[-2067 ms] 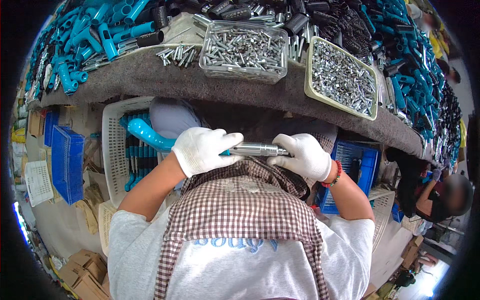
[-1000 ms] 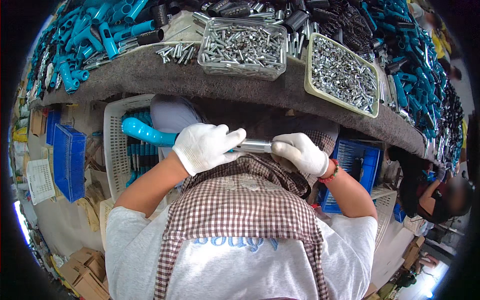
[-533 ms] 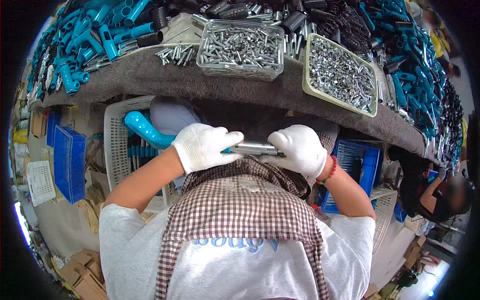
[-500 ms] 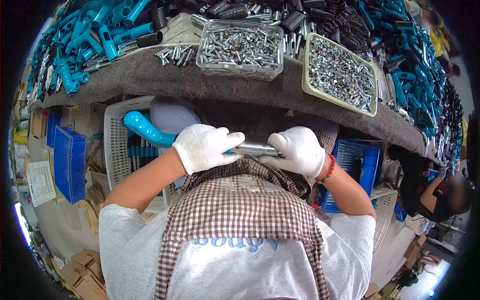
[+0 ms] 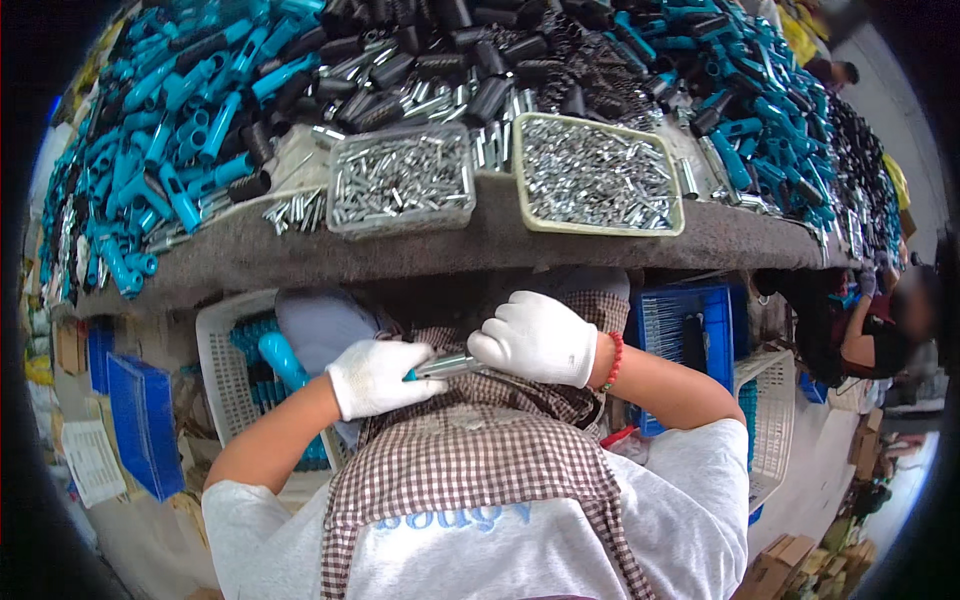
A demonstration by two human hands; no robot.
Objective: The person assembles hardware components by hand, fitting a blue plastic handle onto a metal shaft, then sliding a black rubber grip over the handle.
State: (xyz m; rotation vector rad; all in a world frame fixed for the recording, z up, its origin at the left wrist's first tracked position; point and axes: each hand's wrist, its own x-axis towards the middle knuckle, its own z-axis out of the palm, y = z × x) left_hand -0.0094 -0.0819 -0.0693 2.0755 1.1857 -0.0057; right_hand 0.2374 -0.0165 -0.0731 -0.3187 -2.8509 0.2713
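Across my lap lies a tool with a curved, glossy teal handle (image 5: 283, 358) and a shiny metal tube (image 5: 449, 366). Gloved in white, my left hand (image 5: 382, 377) is closed around it where teal meets metal; part of the handle is hidden behind that hand and wrist. My right hand (image 5: 536, 340), also gloved, is wrapped in a fist over the tube's other end and covers its tip. Both hands are just in front of my checked apron (image 5: 470, 450), below the table edge.
On the cloth-covered table (image 5: 400, 258) stand a clear tub (image 5: 400, 180) and a cream tray (image 5: 680, 218) of small metal pins. Teal handles (image 5: 200, 130) and black sleeves are heaped behind. White crates (image 5: 215, 360) and blue crates (image 5: 735, 320) flank me. A co-worker sits at right.
My right hand has turned from a pinch with the thumb along the tube to a fist over it. Both hands sit lower in view, the tool is tilted, and the head view has shifted.
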